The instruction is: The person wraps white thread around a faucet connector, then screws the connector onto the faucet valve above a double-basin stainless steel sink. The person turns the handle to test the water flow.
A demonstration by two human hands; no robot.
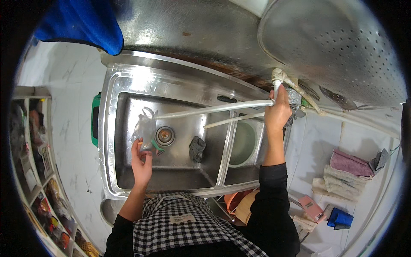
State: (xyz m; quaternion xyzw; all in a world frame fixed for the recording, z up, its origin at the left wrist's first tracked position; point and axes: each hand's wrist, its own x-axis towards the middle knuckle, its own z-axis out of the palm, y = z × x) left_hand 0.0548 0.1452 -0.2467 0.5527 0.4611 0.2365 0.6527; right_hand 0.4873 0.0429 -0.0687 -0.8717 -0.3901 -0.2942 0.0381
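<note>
My left hand (pixel 142 162) is over the large left basin of a steel sink (pixel 180 175), its thumb and fingers closed on the lower end of a clear, crumpled plastic bag (pixel 144 126). Beside those fingertips is a small green piece (pixel 156 147) whose kind I cannot make out. My right hand (pixel 278 112) wraps round the white tap pipe (pixel 278 79) at the back right. From there a white hose (pixel 214 109) crosses to the left, its end close to the bag. The right fingertips are partly hidden.
A dark grey cloth (pixel 197 149) lies in the left basin near the drain (pixel 165 135). A pale round bowl (pixel 242 145) sits in the right basin, with a second thin hose (pixel 233 120) above the divider. A blue cloth (pixel 85 25) hangs at upper left; shelves (pixel 47 171) stand left.
</note>
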